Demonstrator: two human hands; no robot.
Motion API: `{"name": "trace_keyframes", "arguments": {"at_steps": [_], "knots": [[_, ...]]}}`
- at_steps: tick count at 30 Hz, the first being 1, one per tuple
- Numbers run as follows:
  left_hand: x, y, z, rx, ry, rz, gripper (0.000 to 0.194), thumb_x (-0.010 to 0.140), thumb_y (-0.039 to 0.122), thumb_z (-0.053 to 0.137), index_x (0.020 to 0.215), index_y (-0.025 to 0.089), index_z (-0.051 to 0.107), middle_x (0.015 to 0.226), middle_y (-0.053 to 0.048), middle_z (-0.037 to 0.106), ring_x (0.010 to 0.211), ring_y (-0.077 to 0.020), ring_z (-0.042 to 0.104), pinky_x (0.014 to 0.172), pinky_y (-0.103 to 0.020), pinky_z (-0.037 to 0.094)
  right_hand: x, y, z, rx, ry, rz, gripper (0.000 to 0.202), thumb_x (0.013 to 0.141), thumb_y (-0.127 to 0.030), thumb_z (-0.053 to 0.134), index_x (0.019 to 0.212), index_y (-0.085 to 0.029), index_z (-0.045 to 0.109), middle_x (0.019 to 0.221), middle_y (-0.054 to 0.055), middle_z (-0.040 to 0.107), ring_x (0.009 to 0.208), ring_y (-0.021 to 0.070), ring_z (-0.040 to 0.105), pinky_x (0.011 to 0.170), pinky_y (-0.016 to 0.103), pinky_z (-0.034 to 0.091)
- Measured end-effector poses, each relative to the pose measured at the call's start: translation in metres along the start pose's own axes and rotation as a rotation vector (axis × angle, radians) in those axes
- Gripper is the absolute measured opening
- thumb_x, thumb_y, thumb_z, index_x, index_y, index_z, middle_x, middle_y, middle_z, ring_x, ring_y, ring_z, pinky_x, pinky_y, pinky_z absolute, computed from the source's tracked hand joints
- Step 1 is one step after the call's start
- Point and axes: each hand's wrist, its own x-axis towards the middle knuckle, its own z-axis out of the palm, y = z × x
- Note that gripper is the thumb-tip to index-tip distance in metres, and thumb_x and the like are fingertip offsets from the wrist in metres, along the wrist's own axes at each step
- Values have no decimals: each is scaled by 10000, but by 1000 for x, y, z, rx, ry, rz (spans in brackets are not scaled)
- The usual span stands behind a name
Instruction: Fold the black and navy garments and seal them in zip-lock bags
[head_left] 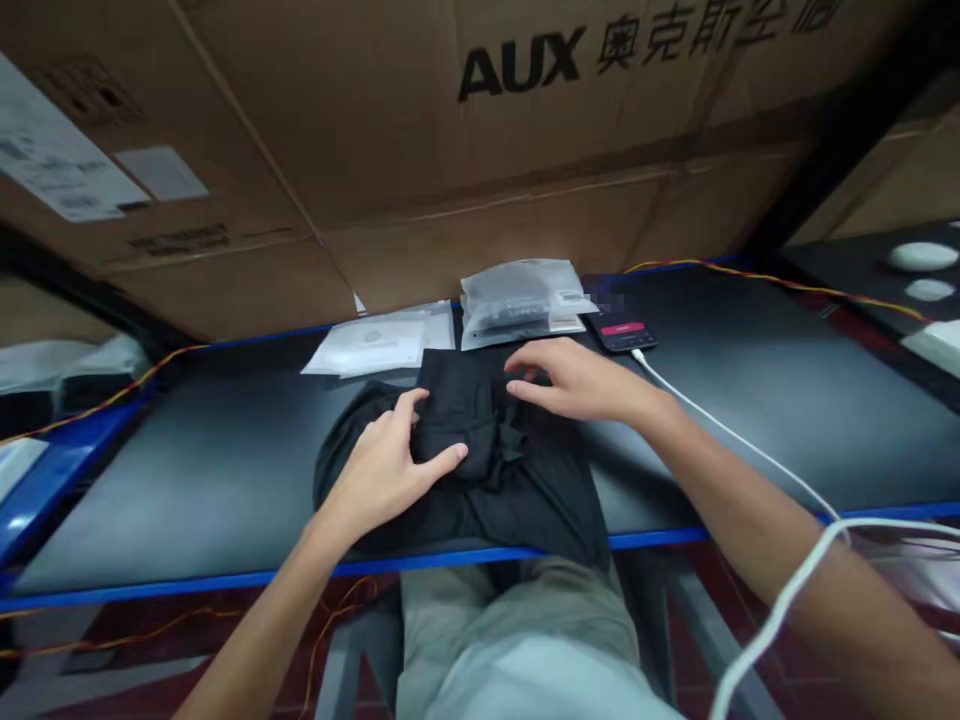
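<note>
Blue-edged worktop [217, 450] leaves room toward nine and three o'clock; pouches [521, 300] border twelve. Central black cloth [450, 525], rumpled beneath a folded panel [454, 385], overhangs the six-o'clock edge. Left hand [386, 465] rests splayed on the panel; right hand [570, 380] is half open beside it, fingertips parted, gripping nothing visible.

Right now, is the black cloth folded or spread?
Partly both. The black cloth shows a layered section by the left hand, while its looser, wrinkled part crosses the blue table edge.
</note>
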Motion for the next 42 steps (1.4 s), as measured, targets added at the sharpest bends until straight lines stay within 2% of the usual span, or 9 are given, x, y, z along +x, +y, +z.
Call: {"name": "trace_keyframes", "arguments": {"at_steps": [3, 8, 14, 17, 21, 26, 33, 39, 42], "knots": [[3, 3, -3, -98, 68, 46, 636, 813, 491, 664, 1343, 226, 434, 1136, -98, 639, 1095, -301, 635, 909, -417, 511, 1, 2, 1, 25, -7, 26, 265, 937, -298, 554, 1070, -128, 707, 1010, 116, 746, 857, 214, 677, 773, 307, 485], [7, 12, -10, -99, 255, 200, 511, 826, 267, 621, 1298, 206, 433, 1179, -90, 607, 1116, -259, 616, 973, -390, 494, 3, 7, 2, 100, 92, 44, 301, 945, -335, 560, 1125, -122, 674, 987, 113, 746, 837, 211, 683, 768, 324, 508], [-4, 13, 4, 87, 109, 588, 504, 875, 88, 520, 1358, 228, 502, 1318, -118, 564, 1260, -267, 536, 1082, -435, 440, 2, 1, 3, 273, 163, -130, 523, 900, -420, 643, 1322, -123, 563, 1290, 151, 649, 1133, 245, 632, 934, 367, 516], [-12, 10, 13, 148, 68, 697, 571, 867, 96, 576, 1411, 249, 499, 1517, -138, 429, 1439, -325, 366, 1153, -515, 368, 1, -5, 7, 272, 135, -248, 512, 917, -414, 631, 1350, -151, 555, 1379, 140, 594, 1287, 244, 548, 1088, 395, 431], [-21, 6, 24, 205, -10, 695, 528, 961, 275, 566, 1475, 253, 453, 1609, -154, 331, 1504, -347, 263, 1145, -567, 376, 0, -9, 22, 175, 26, -269, 496, 954, -422, 573, 1380, -168, 561, 1474, 158, 519, 1401, 274, 446, 1164, 458, 351], [-27, 2, 26, 206, -55, 668, 688, 928, 520, 593, 1526, 239, 398, 1629, -172, 287, 1508, -376, 239, 1140, -588, 380, 1, -12, 42, 94, -148, -179, 498, 1025, -458, 403, 1410, -180, 553, 1494, 160, 511, 1394, 306, 456, 1132, 539, 366], [-31, -8, 14, 145, 41, 653, 407, 1027, 322, 455, 1400, 207, 571, 1514, -97, 509, 1416, -243, 455, 1170, -420, 404, 1, -10, 48, -18, -172, -150, 515, 1039, -458, 356, 1488, -227, 460, 1547, 122, 460, 1462, 317, 356, 1128, 573, 340], [-48, -12, 28, 255, -29, 675, 672, 982, 455, 522, 1547, 135, 344, 1609, -163, 316, 1500, -331, 277, 1175, -544, 356, -1, -34, 48, -140, 56, -282, 584, 1035, -463, 368, 1566, -231, 296, 1619, 113, 335, 1529, 284, 209, 1210, 608, 9], [-50, -13, 20, 200, -59, 694, 599, 977, 448, 537, 1496, 163, 449, 1576, -148, 394, 1471, -322, 349, 1164, -515, 387, -1, -41, 56, -103, -24, -344, 630, 1036, -492, 343, 1584, -201, 231, 1611, 131, 345, 1504, 266, 283, 1214, 597, 52]]}}
